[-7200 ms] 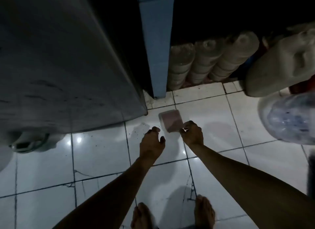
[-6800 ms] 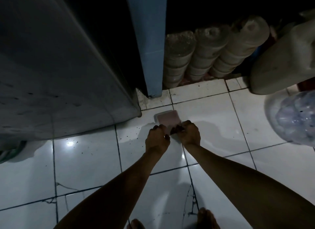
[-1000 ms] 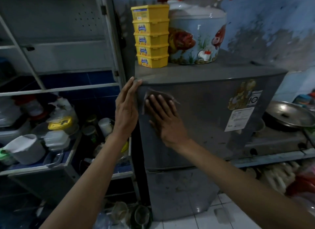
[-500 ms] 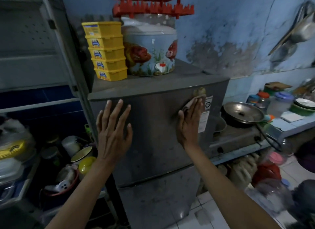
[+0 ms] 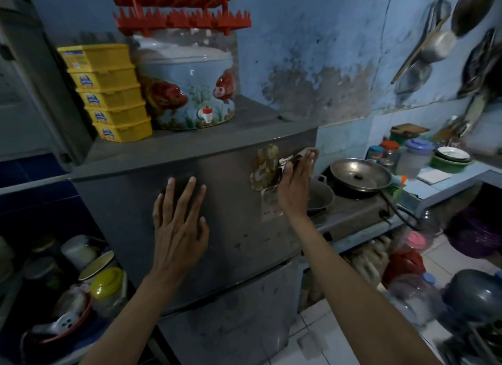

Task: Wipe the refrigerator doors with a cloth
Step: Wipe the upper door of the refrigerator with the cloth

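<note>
While right hand (image 5: 294, 185) presses cloth (image 5: 300, 156) on refrigerator door (image 5: 225, 215), yellow tubs (image 5: 108, 93) stacked closed

A dim kitchen with a peeling blue wall (image 5: 312, 74), white floor tiles (image 5: 320, 334) and a tiled counter (image 5: 445, 182) crowded with jars. Ladles (image 5: 445, 38) hang at right; a cluttered metal shelf (image 5: 35, 180) stands at left.

Kitchen clutter around the appliance

Stacked yellow tubs (image 5: 108, 93) touch a fish-painted water dispenser (image 5: 187, 84) under a red rack (image 5: 179, 14); a lidded pan (image 5: 360, 174) sits on the stove (image 5: 355, 209).
</note>
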